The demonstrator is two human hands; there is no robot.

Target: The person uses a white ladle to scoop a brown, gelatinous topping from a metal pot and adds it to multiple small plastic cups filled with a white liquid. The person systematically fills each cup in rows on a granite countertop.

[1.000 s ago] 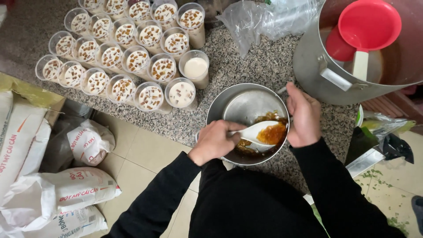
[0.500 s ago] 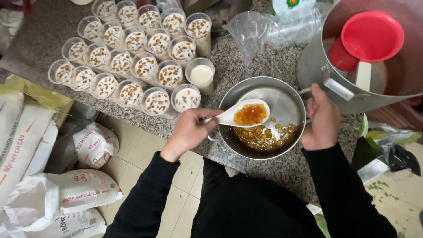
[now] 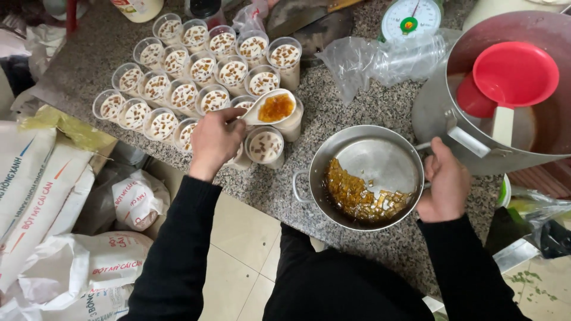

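Scooping: our left hand (image 3: 215, 138) grips a white spoon (image 3: 270, 108) of amber jelly over the cups (image 3: 196, 83).
Pan: right hand (image 3: 445, 185) clasps the steel pan (image 3: 380, 160) rim on the bench (image 3: 345, 101).
Progress: no cup shows amber jelly yet; plenty left in pan.

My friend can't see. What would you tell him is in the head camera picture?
A person's left hand holds a white spoon of amber jelly over rows of filled plastic cups on a speckled counter. The right hand grips the rim of a metal pot holding more jelly. A big pot with a red ladle stands at right.
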